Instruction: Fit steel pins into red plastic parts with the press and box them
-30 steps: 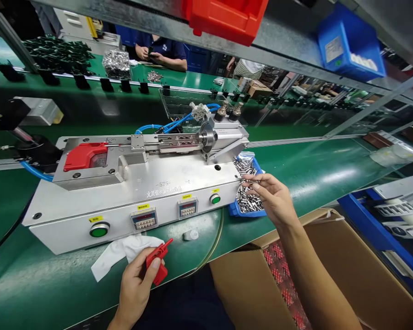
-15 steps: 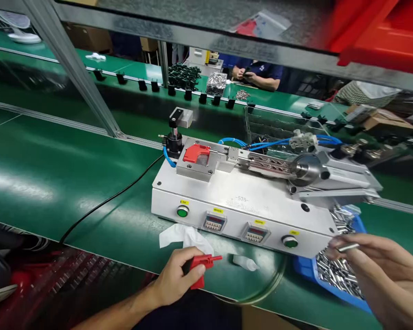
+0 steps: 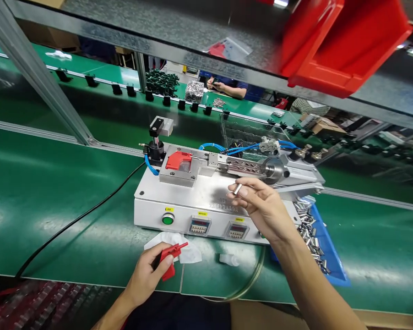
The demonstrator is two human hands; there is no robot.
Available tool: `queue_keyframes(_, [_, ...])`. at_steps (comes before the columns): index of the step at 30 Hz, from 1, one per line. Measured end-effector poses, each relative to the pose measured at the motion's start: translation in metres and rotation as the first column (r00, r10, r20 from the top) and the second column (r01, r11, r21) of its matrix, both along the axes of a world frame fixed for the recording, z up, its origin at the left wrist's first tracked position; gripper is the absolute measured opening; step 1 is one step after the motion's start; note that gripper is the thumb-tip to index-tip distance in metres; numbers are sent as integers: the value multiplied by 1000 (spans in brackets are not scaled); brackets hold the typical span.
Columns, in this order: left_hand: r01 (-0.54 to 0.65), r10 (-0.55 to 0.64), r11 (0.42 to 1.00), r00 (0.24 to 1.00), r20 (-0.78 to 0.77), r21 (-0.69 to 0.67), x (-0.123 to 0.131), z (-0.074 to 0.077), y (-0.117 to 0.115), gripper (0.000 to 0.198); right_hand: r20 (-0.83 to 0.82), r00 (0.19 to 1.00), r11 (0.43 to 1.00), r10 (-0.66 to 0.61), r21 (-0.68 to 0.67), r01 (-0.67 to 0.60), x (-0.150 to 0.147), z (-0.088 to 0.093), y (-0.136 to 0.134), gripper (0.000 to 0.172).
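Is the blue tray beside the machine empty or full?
Partly full: small metal pins lie heaped in the blue tray, with bare blue floor showing along its right side.

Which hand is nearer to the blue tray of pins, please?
Right. The right hand, pinching a metal pin, is just left of the blue tray; the left hand, holding a red part, is farther left.
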State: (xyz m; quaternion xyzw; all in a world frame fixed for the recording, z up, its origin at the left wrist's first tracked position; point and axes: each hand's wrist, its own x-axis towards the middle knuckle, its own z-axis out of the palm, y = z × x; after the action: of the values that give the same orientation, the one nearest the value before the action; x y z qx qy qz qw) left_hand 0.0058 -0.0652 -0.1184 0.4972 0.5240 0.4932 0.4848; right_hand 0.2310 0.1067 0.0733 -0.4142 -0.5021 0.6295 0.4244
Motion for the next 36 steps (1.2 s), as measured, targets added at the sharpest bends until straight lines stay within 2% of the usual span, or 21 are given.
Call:
queue_keyframes(8, [44, -43, 998, 999, 33, -46, -1, 0, 0, 33, 11, 1000, 1000, 4, -5, -4, -5, -1, 3, 31])
queue_keyframes(10, [47, -45, 997, 998, 41, -54, 0, 0, 1, 33, 49, 999, 999, 5, 41, -7, -6, -3, 3, 29])
queue_keyframes(12, [37, -35, 998, 998, 43, -44, 0, 2, 2, 34, 145, 989, 987, 4, 157, -27, -8, -3, 4, 25])
queue_keyframes(14, [31, -30, 999, 999, 40, -26, 1, 3, 3, 34, 290, 957, 935, -28, 346, -78, -14, -1, 9, 17])
queue_keyframes(17, [34, -33, 999, 999, 43, -10, 3, 5, 7, 34, 473, 865, 761, -168, 619, -191, -33, 9, 30, 9])
queue_keyframes(19, [30, -29, 1000, 999, 43, -8, 4, 5, 9, 34, 531, 807, 652, -258, 712, -260, -50, 16, 50, 10])
queue_keyframes(20, [25, -25, 1000, 999, 40, -8, 4, 4, 10, 34, 553, 781, 617, -290, 732, -289, -59, 19, 60, 10])
queue_keyframes(23, [10, -10, 1000, 999, 31, -7, 3, 4, 10, 34, 647, 699, 583, -305, 707, -400, -77, 21, 83, 10])
queue_keyframes(25, [2, -2, 1000, 1000, 21, -4, 3, 4, 10, 35, 694, 652, 573, -306, 681, -456, -80, 16, 88, 11])
queue_keyframes(32, [33, -33, 999, 998, -44, -2, 4, 7, 9, 32, 726, 591, 496, -351, 680, -540, -76, 7, 87, 16])
queue_keyframes(36, [41, -41, 999, 998, -43, -6, 3, 8, 10, 33, 728, 561, 427, -394, 685, -590, -74, 2, 86, 23])
